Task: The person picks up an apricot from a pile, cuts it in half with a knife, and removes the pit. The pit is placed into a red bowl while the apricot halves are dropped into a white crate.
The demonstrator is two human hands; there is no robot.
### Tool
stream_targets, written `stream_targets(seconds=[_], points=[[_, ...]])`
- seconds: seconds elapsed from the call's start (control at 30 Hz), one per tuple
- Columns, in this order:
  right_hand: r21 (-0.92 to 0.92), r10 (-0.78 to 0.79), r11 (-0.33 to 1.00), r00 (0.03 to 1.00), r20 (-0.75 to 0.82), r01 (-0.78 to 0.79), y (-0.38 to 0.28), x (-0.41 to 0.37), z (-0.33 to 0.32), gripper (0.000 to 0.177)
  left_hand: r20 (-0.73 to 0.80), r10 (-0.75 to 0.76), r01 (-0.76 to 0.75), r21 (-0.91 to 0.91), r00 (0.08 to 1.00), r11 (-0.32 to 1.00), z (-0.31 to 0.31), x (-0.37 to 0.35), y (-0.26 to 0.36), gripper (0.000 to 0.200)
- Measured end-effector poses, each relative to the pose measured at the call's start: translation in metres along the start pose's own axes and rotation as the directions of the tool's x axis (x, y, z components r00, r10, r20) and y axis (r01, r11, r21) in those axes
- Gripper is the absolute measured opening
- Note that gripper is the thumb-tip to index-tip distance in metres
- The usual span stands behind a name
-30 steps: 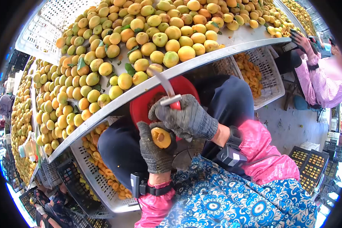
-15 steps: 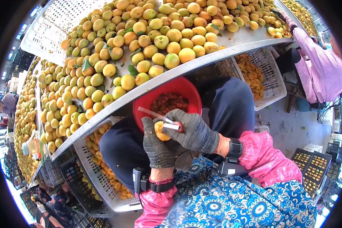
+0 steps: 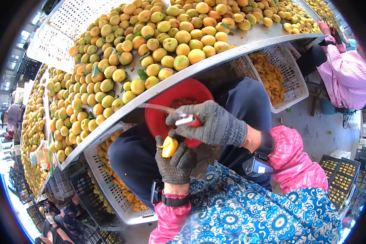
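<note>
- Head view: the tabletop [image 3: 252, 37] spreads across the top, carrying loose apricots [image 3: 183, 37]; this heap looks much as it did a moment ago.
- Beneath it, a white crate [image 3: 136, 217] by the left knee and another crate [image 3: 290, 97] beyond the right knee hold orange fruit pieces.
- At the far right, a person [image 3: 345, 77] in a checked shirt now has a hand over the tabletop's end.
- The red bowl [image 3: 152, 118] sits between the knees, dark bits inside; the right hand now covers its near side.
- The right hand [image 3: 215, 124], gloved, has moved up from the fruit, its fingers wrapped round the red handle of the knife [image 3: 188, 119]. The blade points left over the bowl, clear of the flesh, so no cut is being made just now.
- The left hand [image 3: 175, 164], gloved too, holds the apricot piece [image 3: 168, 147] between thumb and fingers, just below the bowl. More bright flesh shows than half a second ago; whether a pit remains inside, I cannot tell.
</note>
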State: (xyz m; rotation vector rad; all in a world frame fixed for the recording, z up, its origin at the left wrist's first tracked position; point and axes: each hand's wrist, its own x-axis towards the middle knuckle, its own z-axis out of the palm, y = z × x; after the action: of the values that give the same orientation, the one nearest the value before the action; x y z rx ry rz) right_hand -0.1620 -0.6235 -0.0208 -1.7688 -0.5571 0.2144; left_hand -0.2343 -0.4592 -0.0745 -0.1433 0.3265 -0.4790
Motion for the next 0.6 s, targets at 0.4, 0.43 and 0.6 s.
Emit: stream_targets(seconds=[0.4, 0.43, 0.6], points=[[-0.170, -0.084, 0.971, 0.907, 0.412, 0.167, -0.024, -0.006, 0.009, 0.028, -0.214, 0.026, 0.008, 0.158, 0.976, 0.987, 0.038, -0.033, -0.001, 0.046], [-0.046, -0.136, 0.986, 0.930, 0.340, 0.161, -0.022, -0.005, 0.018, 0.026, -0.205, 0.040, -0.005, 0.168, 0.978, 0.986, 0.047, -0.035, 0.001, 0.046], [0.218, -0.050, 0.976, 0.987, 0.155, 0.015, -0.031, -0.003, 0.034, 0.028, -0.152, 0.667, -0.224, 0.869, 0.729, 0.442, 0.088, -0.073, 0.033, 0.052]])
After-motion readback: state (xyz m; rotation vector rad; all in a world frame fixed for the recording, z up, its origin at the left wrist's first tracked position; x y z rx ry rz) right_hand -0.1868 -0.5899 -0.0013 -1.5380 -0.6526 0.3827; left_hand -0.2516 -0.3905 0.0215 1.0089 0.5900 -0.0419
